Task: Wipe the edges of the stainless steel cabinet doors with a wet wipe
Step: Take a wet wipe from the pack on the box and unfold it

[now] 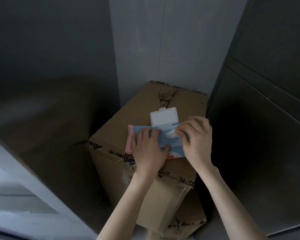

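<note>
A light-blue pack of wet wipes [164,142] lies on top of a cardboard box [184,103], its white plastic lid [164,117] flipped open and standing up. My left hand [148,149] presses down on the left part of the pack, thumb across its front. My right hand [196,135] rests over the right end, its fingertips pinching at the white wipe [171,135] showing in the opening. Stainless steel cabinet doors [267,118] stand at the right, dark and reflective, with horizontal seams between panels.
A second steel cabinet face [47,110] fills the left and mirrors the box. A white wall [163,40] lies behind the box. Something pink [128,144] lies under the pack's left end. Pale floor [10,196] shows at the lower left.
</note>
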